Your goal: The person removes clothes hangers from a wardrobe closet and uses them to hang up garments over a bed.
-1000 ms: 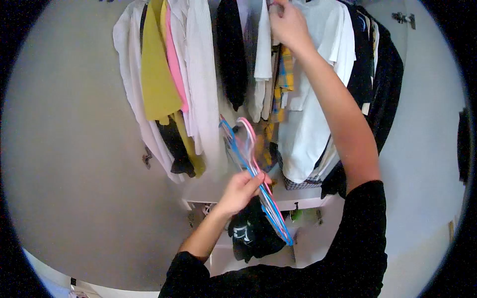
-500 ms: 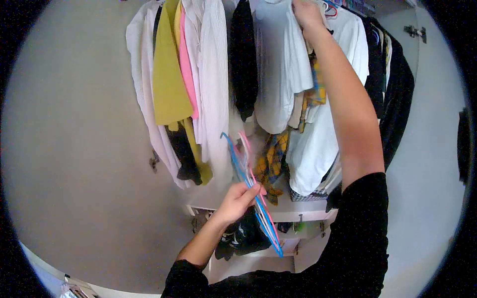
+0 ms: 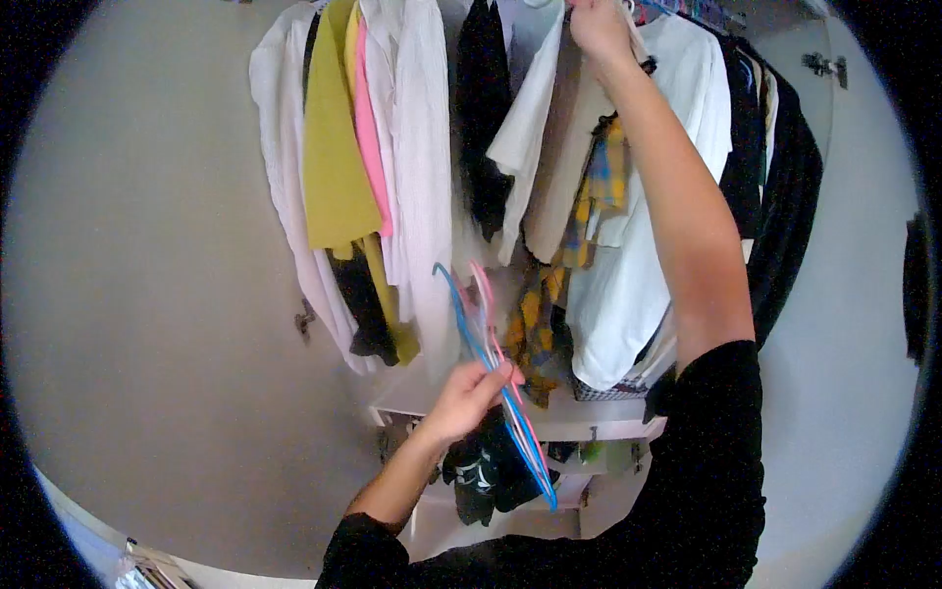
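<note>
My left hand point(image 3: 471, 401) is closed around a bunch of thin clothes hangers, a blue hanger point(image 3: 463, 312) and a pink hanger point(image 3: 484, 287) among them, held at a slant with the hooks up. At the top edge, my right hand point(image 3: 601, 31) is closed on the upper part of a beige garment point(image 3: 569, 147) on the rail; its fingertips are partly hidden. Just left of it hangs a white short-sleeved shirt point(image 3: 525, 137). A yellow-and-blue plaid garment point(image 3: 606, 172) and a long white shirt point(image 3: 628, 285) hang below and right of that hand.
Left on the rail hang a yellow-green garment point(image 3: 339, 167), a pink one point(image 3: 368, 147), white shirts point(image 3: 422, 167) and a black garment point(image 3: 483, 118). Black clothes point(image 3: 785, 196) hang far right. Wardrobe doors stand at both sides. Below is a shelf point(image 3: 549, 428) with dark items point(image 3: 481, 471) underneath.
The white short-sleeved shirt has shifted left and turned more edge-on, exposing more of the beige garment. My right hand has moved slightly left. My left hand and the hangers have barely moved.
</note>
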